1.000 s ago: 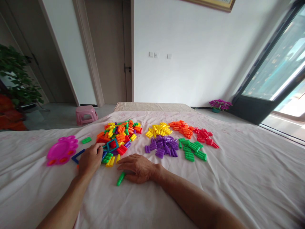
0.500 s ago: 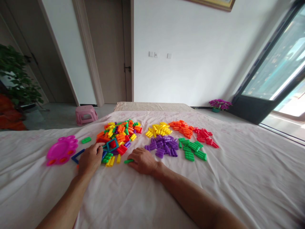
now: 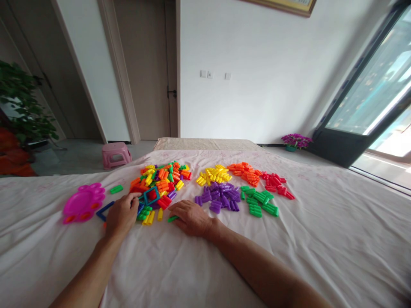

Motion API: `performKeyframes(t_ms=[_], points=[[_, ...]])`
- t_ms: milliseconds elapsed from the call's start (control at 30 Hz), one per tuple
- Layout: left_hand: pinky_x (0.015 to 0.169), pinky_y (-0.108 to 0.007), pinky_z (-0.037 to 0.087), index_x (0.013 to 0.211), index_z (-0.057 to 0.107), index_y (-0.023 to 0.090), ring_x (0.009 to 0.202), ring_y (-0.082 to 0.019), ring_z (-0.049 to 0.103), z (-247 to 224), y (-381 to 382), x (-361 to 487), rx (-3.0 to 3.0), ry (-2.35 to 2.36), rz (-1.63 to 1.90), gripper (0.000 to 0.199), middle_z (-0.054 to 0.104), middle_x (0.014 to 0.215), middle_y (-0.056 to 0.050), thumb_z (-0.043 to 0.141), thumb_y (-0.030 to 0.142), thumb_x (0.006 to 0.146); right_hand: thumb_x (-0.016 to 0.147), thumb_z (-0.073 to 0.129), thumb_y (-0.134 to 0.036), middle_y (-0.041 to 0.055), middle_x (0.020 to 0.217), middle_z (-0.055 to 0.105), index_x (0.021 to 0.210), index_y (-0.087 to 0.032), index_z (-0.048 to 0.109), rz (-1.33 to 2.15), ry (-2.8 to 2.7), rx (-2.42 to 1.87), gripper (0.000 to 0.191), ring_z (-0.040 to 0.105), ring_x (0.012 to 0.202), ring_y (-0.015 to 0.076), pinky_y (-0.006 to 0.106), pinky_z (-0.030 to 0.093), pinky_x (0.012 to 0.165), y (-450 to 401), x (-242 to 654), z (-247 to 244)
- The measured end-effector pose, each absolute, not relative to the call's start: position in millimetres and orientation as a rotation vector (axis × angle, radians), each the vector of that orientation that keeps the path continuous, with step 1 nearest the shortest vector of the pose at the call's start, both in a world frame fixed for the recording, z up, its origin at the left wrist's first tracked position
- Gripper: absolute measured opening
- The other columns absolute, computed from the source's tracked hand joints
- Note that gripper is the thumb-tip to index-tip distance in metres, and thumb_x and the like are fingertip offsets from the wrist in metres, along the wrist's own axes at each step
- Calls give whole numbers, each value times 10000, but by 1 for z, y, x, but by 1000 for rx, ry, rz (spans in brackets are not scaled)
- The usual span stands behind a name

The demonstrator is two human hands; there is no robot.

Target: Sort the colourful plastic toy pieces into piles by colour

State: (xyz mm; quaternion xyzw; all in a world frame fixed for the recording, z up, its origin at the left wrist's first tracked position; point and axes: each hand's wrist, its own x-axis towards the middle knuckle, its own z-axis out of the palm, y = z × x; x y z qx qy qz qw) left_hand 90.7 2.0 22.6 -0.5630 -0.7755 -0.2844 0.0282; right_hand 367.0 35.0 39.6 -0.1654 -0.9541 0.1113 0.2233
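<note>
My left hand (image 3: 122, 214) is closed at the near left edge of the mixed heap of coloured pieces (image 3: 163, 177), its fingertips by a blue-green square frame (image 3: 151, 195); what it grips, if anything, is hidden. Right of the heap, my right hand (image 3: 191, 217) is curled low over the cloth with a green piece (image 3: 172, 218) under its thumb and fingers. Sorted by colour to the right lie yellow pieces (image 3: 214, 174), purple pieces (image 3: 221, 196), orange pieces (image 3: 245, 172), green pieces (image 3: 260, 200) and red pieces (image 3: 275, 184).
A pink paw-shaped tray (image 3: 82, 203) lies at the left on the pale cloth (image 3: 321, 222), beside a lone green piece (image 3: 116, 188) and a dark blue frame (image 3: 104, 210). Beyond the cloth stand a pink stool (image 3: 115, 155) and a potted purple plant (image 3: 296, 141).
The fingers of my right hand have shifted slightly left toward the heap, over the green piece. My left hand has stayed in place.
</note>
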Motion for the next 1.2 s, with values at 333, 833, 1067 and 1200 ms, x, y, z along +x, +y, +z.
performKeyframes(t_ms=[333, 833, 1067, 1200], points=[[734, -295, 446, 1128, 701, 245, 970, -220, 674, 20, 4, 89, -1729, -2400, -851, 400, 750, 1115, -50, 364, 347, 938, 943, 536, -202, 76, 1087, 700, 1097, -177, 640, 313, -2681, -387, 187, 630, 1012, 184, 304, 453, 970, 35, 366, 40], [762, -282, 453, 1112, 706, 238, 979, -207, 671, 22, 2, 91, -1719, -2402, -863, 391, 751, 1118, -47, 372, 341, 936, 956, 502, -171, 51, 919, 613, 1036, -179, 621, 178, -2528, -774, 143, 548, 808, 164, 274, 426, 748, 35, 368, 41], [758, -302, 448, 1132, 697, 231, 974, -221, 668, 23, 1, 91, -1744, -2409, -873, 403, 750, 1105, -60, 358, 340, 944, 931, 533, -161, 62, 1010, 665, 1022, -193, 635, 228, -2537, -631, 140, 602, 903, 170, 267, 450, 809, 37, 366, 36], [774, -304, 452, 1133, 699, 227, 970, -219, 668, 22, 2, 90, -1742, -2392, -882, 394, 752, 1094, -65, 371, 333, 943, 903, 573, -165, 51, 947, 693, 990, -196, 666, 217, -2623, -572, 131, 613, 891, 178, 282, 452, 823, 38, 365, 35]])
